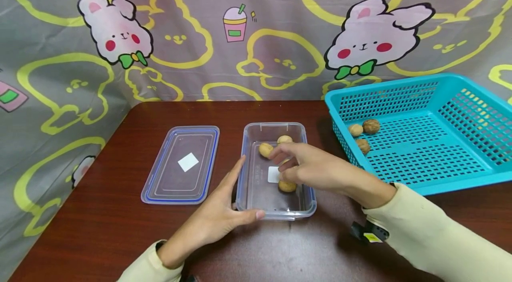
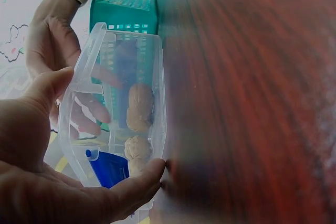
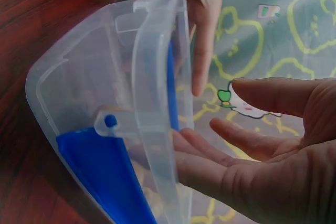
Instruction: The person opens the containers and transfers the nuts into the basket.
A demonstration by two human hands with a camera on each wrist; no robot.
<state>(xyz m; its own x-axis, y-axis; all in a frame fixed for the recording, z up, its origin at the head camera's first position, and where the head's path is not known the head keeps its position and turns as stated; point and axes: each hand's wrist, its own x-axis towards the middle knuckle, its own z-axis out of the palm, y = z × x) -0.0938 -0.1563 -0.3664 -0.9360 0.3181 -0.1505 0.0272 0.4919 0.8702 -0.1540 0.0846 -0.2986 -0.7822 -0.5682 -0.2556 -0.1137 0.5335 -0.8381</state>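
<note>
A clear plastic food container [image 1: 252, 193] stands on the table with several walnuts [image 1: 266, 150] in it. My left hand [image 1: 218, 211] grips its near left corner, the thumb along the near rim and the fingers along the left wall. Over the container's right side reaches my right hand [image 1: 306, 164], its fingers loosely bent and dipping inside. In the right wrist view the right hand [image 3: 273, 145] shows a gap between thumb and fingers, with nothing held. It partly hides the walnuts beneath it. Blue clips [image 3: 100, 166] hang on the container's side.
To the left lies a clear lid [image 1: 166, 175] with a blue seal and a white label. A turquoise mesh basket [image 1: 416, 135] at right holds 3 walnuts [image 1: 371, 126] near its left wall. A patterned curtain [image 1: 280, 15] hangs behind the table [image 1: 116, 228].
</note>
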